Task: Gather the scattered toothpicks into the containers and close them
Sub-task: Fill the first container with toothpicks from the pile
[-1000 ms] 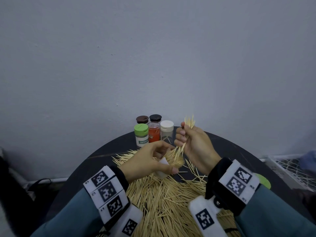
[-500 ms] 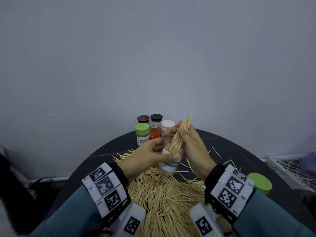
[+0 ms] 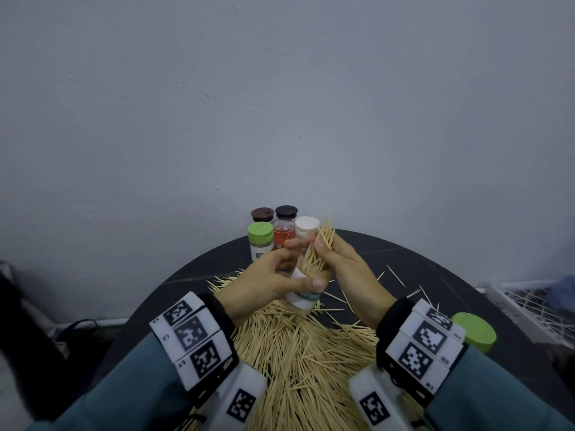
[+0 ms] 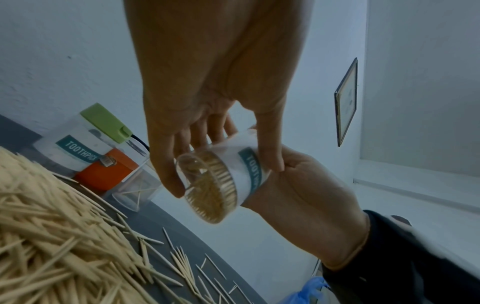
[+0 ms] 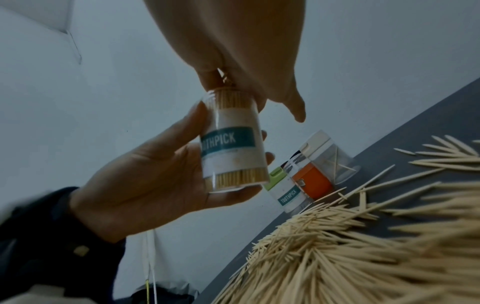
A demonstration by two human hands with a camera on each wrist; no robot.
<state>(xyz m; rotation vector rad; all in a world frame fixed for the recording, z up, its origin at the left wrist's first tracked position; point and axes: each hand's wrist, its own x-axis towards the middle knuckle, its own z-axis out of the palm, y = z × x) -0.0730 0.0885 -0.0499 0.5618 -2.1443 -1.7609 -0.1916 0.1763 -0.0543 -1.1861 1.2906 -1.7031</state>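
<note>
Left hand (image 3: 264, 283) grasps an open clear jar (image 3: 303, 295), thumb and fingers wrapped round its labelled body, held tilted above the counter (image 3: 435, 275) at frame centre. Right hand (image 3: 345, 265) grips a bundle (image 3: 319, 247) of toothpicks, lower ends inside the jar mouth, upper ends fanning out past the fingers. Jar already well packed, seen through its base in the left wrist view. Large loose pile (image 3: 305, 353) covers the counter in the lower centre, strays to its right. Four capped jars (image 3: 260, 241) stand at the far edge. Green lid (image 3: 474, 328) lies at lower right, beside the right wrist
</note>
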